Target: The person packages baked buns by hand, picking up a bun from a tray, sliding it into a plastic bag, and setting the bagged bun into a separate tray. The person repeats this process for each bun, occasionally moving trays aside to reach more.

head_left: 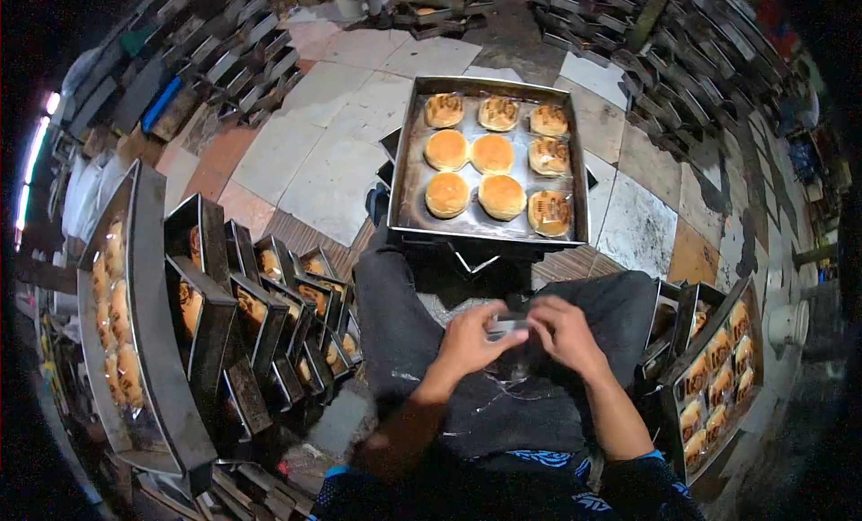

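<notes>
Above my lap, my left hand (473, 338) is closed on a small pale flat thing (508, 326), its edge showing between thumb and fingers. Close beside it, my right hand (566, 331) has its fingers pinched together near that thing. Slight blur hides whether they hold anything. In front of my knees stands a square metal tray (409, 198) of round buns. Bare golden buns (447, 194) sit at its middle and left. Buns in clear printed wrappers (549, 213) line the far row and right side. Neither hand touches the tray.
Stacked trays of buns (238, 323) crowd my left, with a large tilted tray (162, 341) outermost. On my right leans another tray of wrapped buns (716, 377). Stacks of metal trays (242, 54) line the back. The floor is pale tile (332, 175).
</notes>
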### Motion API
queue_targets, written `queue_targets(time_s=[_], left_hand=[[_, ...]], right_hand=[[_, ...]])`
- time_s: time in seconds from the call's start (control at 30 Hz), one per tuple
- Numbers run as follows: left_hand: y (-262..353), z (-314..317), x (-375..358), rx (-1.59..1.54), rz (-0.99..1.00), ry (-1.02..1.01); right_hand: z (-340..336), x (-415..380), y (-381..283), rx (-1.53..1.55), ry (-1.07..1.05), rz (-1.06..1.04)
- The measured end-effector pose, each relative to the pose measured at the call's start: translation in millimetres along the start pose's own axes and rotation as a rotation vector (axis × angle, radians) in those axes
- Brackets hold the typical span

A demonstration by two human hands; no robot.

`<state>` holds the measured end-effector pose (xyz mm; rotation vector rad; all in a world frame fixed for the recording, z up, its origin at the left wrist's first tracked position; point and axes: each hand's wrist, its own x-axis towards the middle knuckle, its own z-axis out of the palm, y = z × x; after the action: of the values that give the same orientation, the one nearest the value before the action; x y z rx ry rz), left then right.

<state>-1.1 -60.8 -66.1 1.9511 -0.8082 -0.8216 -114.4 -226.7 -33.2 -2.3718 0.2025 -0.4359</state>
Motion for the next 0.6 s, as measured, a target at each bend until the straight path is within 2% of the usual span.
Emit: queue_targets(time_s=[0.07,0.1,0.13,0.2,0.27,0.3,0.33,0.4,0.43,0.47,0.5,0.53,0.6], left_hand=[[4,-13,-3,0.089,0.132,0.119],[-14,-19,3,0.023,0.232,0.044],[-29,-16,4,-0.342,0.053,0.048],[-26,-25,12,-1.006,0.002,0.288],[-18,-45,13,-1.156,-0.106,0.486],[-21,-55,14,-1.003,-0.144,0.607],[-31,-63,12,-0.976,-0.134,0.687],[-51,-76,10,-0.875,-0.073,0.905],[-60,-83,7,-0.979,-0.059,0.968],[-69,-90,5,-1.084,-0.046,1.030],[-86,-93,3,-1.152,0.021,1.001],[-84,-95,3,-1.165,0.013,1.000],[-72,-101,3,-1.269,0.043,0.977]], right_hand=[[-19,10,-11,0.012,0.212,0.157],[-26,16,-14,0.117,0.340,0.273],[-33,25,-20,0.280,0.449,0.328],[-34,35,-22,0.454,0.440,0.362],[-21,38,-40,0.507,0.325,0.397],[-13,43,-48,0.344,0.324,0.244],[-3,49,-56,0.349,0.330,0.198],[24,66,-38,0.566,0.264,0.393],[35,87,-23,1.229,0.362,0.723],[40,108,1,1.409,0.400,0.937],[58,118,51,1.563,0.490,0.963],[70,135,77,1.471,0.666,1.066],[85,158,103,1.372,0.598,1.053]])
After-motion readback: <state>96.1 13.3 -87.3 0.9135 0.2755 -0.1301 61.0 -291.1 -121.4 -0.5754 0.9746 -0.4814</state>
